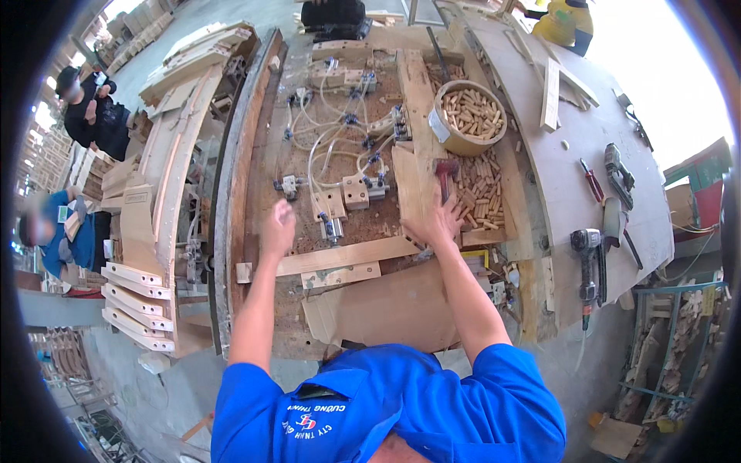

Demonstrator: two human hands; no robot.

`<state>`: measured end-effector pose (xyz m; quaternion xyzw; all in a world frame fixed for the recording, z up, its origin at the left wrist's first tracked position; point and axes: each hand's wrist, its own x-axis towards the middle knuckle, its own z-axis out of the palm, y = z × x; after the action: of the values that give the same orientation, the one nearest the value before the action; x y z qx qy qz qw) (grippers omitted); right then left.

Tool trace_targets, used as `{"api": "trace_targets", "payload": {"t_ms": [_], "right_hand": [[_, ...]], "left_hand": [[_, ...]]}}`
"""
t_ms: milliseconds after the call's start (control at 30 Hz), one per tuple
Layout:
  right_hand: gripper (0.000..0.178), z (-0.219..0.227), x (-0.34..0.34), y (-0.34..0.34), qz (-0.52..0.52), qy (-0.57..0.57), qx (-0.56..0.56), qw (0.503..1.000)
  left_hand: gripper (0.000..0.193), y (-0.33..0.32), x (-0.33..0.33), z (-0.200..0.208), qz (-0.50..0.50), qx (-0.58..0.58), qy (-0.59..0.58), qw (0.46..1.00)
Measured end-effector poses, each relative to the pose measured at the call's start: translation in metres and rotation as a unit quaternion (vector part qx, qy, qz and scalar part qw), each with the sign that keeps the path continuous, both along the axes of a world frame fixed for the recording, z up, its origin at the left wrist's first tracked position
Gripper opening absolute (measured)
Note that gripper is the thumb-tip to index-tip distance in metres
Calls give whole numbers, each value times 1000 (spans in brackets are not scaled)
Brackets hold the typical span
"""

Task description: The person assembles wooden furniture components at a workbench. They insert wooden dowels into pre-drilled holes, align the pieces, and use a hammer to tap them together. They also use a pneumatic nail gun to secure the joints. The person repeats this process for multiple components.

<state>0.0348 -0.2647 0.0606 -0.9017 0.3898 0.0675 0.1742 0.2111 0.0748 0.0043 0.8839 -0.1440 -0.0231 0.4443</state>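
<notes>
My right hand point(438, 222) is over the wooden board strip in the middle of the bench, its fingers spread apart. Its fingertips reach the handle end of a red-headed hammer point(446, 167), which lies with its head away from me. Whether they touch the handle is hard to tell. My left hand point(279, 225) hovers at the left of the jig, smeared by motion, and its fingers are unclear. Close by is a pneumatic clamp point(289, 186). Clear air hoses point(312, 166) link several clamps and wooden blocks. A long wooden slat point(347, 255) lies between my forearms.
A bucket of wooden dowels point(472, 116) stands right of the jig, above loose dowels point(482, 189). Cardboard point(386, 309) lies nearest me. On the right table are a power drill point(587, 262), a nail gun point(617, 176) and a screwdriver point(592, 181). Two people stand at the left beside stacked wooden parts point(139, 305).
</notes>
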Motion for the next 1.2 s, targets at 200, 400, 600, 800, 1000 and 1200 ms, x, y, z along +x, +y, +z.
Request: {"api": "trace_targets", "payload": {"t_ms": [200,400,600,800,1000,1200], "right_hand": [[72,-18,-108,-23,15,-267,-23,963],[51,-27,-203,16,-4,-287,120,950],[44,-34,-258,34,-62,-260,160,950],[43,-27,-290,14,-114,-295,119,941],[41,-30,-319,5,-139,-330,114,926],[40,-43,-317,-2,-135,-316,161,925]], "left_hand": [[34,8,-144,14,70,-53,54,995],[25,42,-256,-8,56,-16,118,991],[28,21,-286,-3,-73,145,119,980],[36,-4,-283,-3,-83,-18,115,990],[87,33,-243,25,-168,-571,503,626],[102,37,-231,84,-345,-661,376,549]]}}
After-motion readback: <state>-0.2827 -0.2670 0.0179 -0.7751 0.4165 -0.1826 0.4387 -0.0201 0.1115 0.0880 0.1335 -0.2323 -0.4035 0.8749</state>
